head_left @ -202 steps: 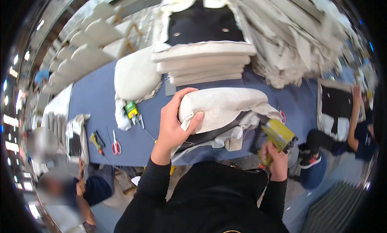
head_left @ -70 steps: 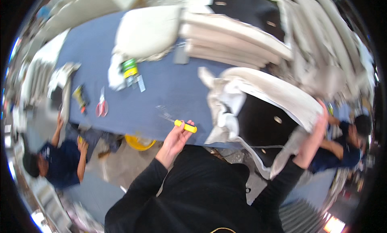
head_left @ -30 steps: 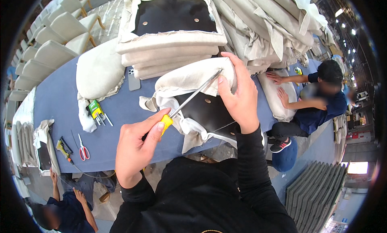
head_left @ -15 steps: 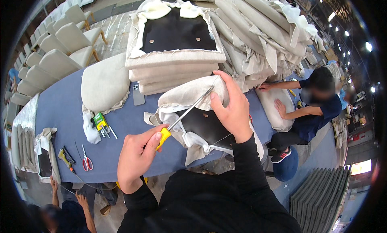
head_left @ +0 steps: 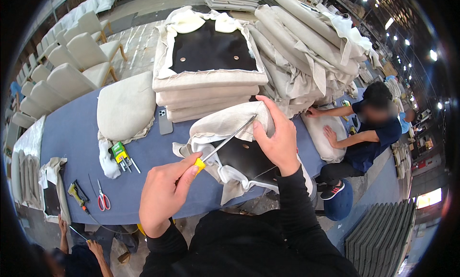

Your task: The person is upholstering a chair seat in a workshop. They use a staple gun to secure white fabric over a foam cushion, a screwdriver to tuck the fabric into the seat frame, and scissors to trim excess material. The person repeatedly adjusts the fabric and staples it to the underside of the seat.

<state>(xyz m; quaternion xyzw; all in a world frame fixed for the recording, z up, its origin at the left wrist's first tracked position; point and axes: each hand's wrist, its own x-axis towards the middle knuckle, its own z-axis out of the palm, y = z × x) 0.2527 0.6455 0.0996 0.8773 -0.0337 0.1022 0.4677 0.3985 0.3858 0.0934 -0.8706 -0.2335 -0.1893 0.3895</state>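
- Currently: left hand [head_left: 163,193] closed around yellow-handled screwdriver [head_left: 225,141], handle pinched between fingers and thumb, metal shaft running up and right toward the seat cushion [head_left: 235,152].
- Shaft tip at upper fold of cushion's beige fabric, just beside right thumb.
- Right hand [head_left: 278,133] clamped on top edge of the cushion, fingers over the fabric, thumb pressing near the shaft tip.
- Cushion upside down at near edge of the blue bench [head_left: 72,133], black underside showing, loose beige fabric bunched round it, partly overhanging the edge.
- Behind it, toward far edge: stack of upholstered seats [head_left: 206,85], top one showing a black panel.
- Phone [head_left: 165,121] flat on bench left of the stack; single beige cushion [head_left: 125,104] further left.
- Green and yellow staple box [head_left: 120,153] with loose strips mid-bench, left of the work.
- Red-handled scissors [head_left: 102,200] and yellow tool [head_left: 76,194] near left near edge.
- Pile of beige covers [head_left: 311,51] at right far corner.
- Another person [head_left: 369,133] in blue at right end, both hands on a beige pad [head_left: 321,138].
- Row of beige chairs [head_left: 72,61] beyond bench, left.
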